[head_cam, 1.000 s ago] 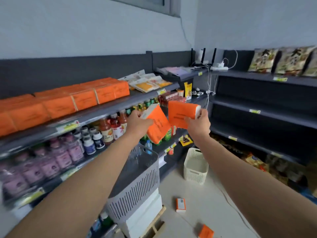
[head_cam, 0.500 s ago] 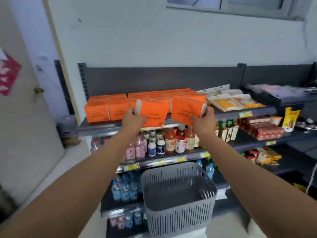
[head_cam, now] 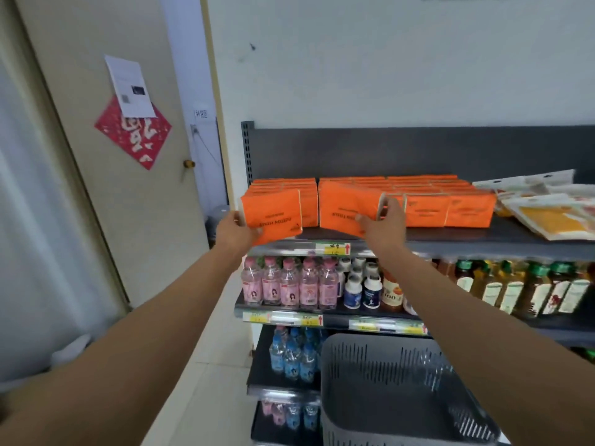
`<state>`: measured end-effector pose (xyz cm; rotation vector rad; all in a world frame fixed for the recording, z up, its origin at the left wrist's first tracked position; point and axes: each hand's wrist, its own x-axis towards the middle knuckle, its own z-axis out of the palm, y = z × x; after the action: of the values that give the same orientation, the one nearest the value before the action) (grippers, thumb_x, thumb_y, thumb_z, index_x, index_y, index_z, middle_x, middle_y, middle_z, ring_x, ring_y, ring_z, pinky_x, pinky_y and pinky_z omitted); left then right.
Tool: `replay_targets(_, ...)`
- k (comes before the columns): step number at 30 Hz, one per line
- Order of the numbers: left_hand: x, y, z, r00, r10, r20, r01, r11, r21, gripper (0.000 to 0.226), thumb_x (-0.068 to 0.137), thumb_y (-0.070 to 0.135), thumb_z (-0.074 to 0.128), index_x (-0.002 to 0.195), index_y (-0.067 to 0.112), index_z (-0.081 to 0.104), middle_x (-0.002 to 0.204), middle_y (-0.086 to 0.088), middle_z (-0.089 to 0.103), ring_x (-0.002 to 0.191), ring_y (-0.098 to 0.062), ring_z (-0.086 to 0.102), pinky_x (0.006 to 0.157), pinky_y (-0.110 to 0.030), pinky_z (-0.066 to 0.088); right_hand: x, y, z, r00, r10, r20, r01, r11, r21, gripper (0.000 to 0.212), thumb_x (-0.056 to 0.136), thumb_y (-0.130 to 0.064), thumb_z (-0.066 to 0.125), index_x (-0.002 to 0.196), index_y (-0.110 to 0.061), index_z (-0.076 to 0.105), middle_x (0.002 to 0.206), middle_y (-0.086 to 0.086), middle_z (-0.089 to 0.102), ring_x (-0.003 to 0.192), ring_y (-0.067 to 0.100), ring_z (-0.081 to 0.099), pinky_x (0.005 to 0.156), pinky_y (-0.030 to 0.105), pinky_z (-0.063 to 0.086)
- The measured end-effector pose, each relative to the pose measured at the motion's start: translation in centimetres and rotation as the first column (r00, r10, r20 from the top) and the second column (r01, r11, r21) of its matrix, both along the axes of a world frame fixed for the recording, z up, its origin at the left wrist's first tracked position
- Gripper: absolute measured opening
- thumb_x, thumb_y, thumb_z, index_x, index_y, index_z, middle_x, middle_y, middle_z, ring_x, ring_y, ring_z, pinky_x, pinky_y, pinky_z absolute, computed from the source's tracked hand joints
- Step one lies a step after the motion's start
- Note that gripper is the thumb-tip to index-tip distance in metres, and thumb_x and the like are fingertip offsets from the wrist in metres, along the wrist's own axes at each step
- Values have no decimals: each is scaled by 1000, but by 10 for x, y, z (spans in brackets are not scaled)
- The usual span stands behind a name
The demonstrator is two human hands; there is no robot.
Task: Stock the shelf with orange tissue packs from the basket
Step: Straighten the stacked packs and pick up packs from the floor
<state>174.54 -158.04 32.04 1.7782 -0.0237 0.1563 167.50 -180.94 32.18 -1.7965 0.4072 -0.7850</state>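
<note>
The tissue packs (head_cam: 273, 217) are wrapped in thin orange plastic film, smooth with a soft sheen and faintly creased at the ends. The shelf (head_cam: 483, 243) looks like painted metal, dark grey and matt, and the price strip (head_cam: 331, 249) along its front edge is shiny. The basket (head_cam: 386, 365) is grey plastic with slotted walls – dull, not glossy. The bottles (head_cam: 289, 284) are clear glossy plastic with printed labels. The pouches (head_cam: 547, 217) are slick, crinkled film. The door (head_cam: 96, 204) is smooth and beige, and on it hang a sheet (head_cam: 130, 86) of white paper and a red paper square (head_cam: 138, 140). The wall (head_cam: 386, 59) is matt white – flat paint.
</note>
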Motion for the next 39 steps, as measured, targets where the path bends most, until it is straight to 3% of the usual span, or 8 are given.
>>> replay_targets(4,35,15,0,999,52,16,-51,998,-35,35,83,-4,63,104,10,38,105,-8,47,100,-23,50,91,-36,47,36,8,4,1000,7,-2,-7,999,-34,33,82,-14,70,106,-4,49,113,16,57,97,32,61,81,41,53)
replay_targets(8,75,26,-1,999,42,-1,-42,997,-59,35,84,-3,61,103,11,36,109,-10,47,101,-23,50,94,-40,48,73,15,9,1000,-16,-5,15,997,-77,36,81,-15,70,107,-2,49,103,12,59,88,31,60,83,50,53)
replay_targets(12,113,30,-2,1000,-5,-1,5,1000,-30,34,86,-4,59,107,9,36,125,-20,50,115,-34,53,94,-44,46,116,20,9,999,-19,-32,17,997,-78,35,78,-18,72,105,-10,50,106,9,60,100,32,58,88,50,51)
replay_targets(16,154,34,-12,995,-84,-57,86,996,33,44,85,-1,62,124,0,41,128,-22,52,117,-41,53,97,-52,45,149,28,0,996,1,-87,-8,997,-82,37,79,-12,71,107,-2,50,95,16,62,79,25,58,82,50,52)
replay_targets(20,187,35,-28,985,-150,-86,155,986,54,48,83,-3,63,124,1,39,124,-16,51,117,-33,53,99,-51,47,171,34,-14,982,18,-186,-34,996,-83,42,81,-13,70,116,-1,49,113,25,61,103,42,60,86,54,52)
replay_targets(28,219,33,-45,974,-186,-129,205,968,144,47,83,-5,62,124,5,40,126,-17,52,115,-33,54,98,-48,48,199,32,-28,952,113,-284,-119,993,-4,42,86,-7,67,124,-8,50,120,12,60,110,30,58,97,42,49)
replay_targets(32,230,30,-52,978,-164,-129,185,967,176,51,79,-7,65,125,3,45,124,-17,55,104,-26,54,97,-42,48,205,30,-38,938,135,-320,-144,990,-3,50,88,-7,65,133,-6,43,128,12,56,116,30,55,89,30,45)
replay_targets(39,237,27,-59,974,-174,-145,195,970,146,63,74,-4,72,129,2,42,127,-17,54,112,-29,55,92,-37,48,213,30,-42,923,43,-382,-92,990,-111,53,88,-13,65,133,-4,38,127,15,54,114,31,54,81,30,43)
